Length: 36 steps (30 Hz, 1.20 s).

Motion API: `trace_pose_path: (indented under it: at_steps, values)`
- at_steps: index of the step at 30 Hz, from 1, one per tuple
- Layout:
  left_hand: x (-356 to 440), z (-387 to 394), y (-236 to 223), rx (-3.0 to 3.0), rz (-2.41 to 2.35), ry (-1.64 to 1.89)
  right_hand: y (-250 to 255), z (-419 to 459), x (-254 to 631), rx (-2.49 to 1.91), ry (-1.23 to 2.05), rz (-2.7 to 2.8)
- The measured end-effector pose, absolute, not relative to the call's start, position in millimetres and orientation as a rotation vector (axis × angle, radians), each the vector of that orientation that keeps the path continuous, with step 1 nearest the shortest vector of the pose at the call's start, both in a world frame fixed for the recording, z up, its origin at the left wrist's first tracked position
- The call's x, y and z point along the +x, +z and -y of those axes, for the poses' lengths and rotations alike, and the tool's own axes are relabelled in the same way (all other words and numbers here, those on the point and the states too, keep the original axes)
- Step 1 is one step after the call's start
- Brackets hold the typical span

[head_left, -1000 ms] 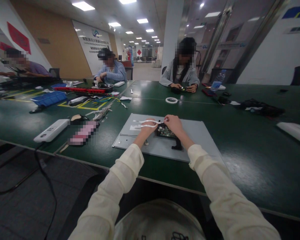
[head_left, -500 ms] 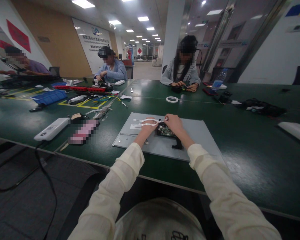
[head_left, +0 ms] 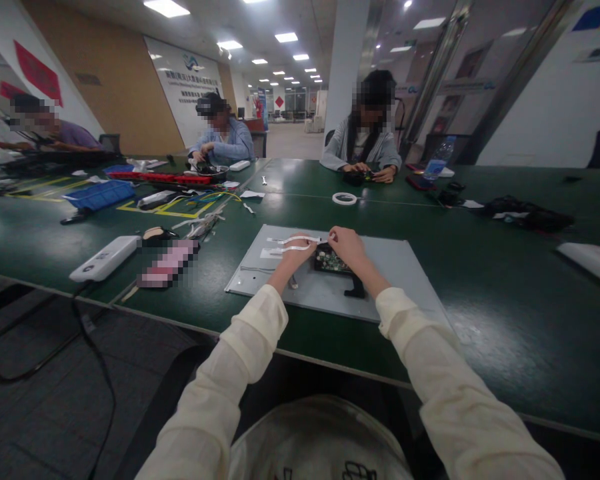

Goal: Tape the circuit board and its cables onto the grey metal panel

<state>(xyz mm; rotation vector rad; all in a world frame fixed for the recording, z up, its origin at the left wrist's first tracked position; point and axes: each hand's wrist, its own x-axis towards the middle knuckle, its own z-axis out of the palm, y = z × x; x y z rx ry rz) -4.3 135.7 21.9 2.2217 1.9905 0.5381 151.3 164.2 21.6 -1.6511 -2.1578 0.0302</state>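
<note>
A grey metal panel [head_left: 395, 280] lies flat on the green table [head_left: 505, 300] in front of me. On it sits a small black circuit board [head_left: 331, 261] with a black cable [head_left: 356, 288] trailing toward me. My left hand [head_left: 296, 255] rests at the board's left edge, fingers closed on white flat ribbon strips [head_left: 287, 244] that run off to the left. My right hand [head_left: 349, 245] is bent over the top of the board, its fingertips pinched at the strips' right end.
A white power strip [head_left: 103, 259] and a pink object [head_left: 169, 263] lie to my left. A tape roll [head_left: 344, 199] sits beyond the panel. Two people work across the table, another at far left. A blue bin [head_left: 99, 195], a water bottle [head_left: 436, 162] and black items [head_left: 525, 215] stand farther off.
Both hands stay at the board with only slight finger shifts. The white strips have settled a little lower on the panel. The view has tilted slightly.
</note>
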Motion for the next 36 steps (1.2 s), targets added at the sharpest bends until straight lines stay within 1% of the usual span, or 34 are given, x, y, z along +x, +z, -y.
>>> trace_pose_path:
  at_steps: [12,21,28,36]
  values:
    - [5.0,-131.5,28.2,2.219,-2.073,0.372,21.6,-164.0,151.1,-1.692,0.040,2.183]
    - [4.9,-132.3,28.1,2.208,-2.072,0.352,22.3,-168.1,152.6,-1.724,0.050,2.173]
    - [5.9,-131.5,25.9,2.167,-2.110,0.419,21.4,-170.1,153.7,-1.714,0.067,2.180]
    - [7.3,-127.3,33.3,2.093,-2.146,0.359,20.7,-168.5,153.4,-1.697,0.033,2.135]
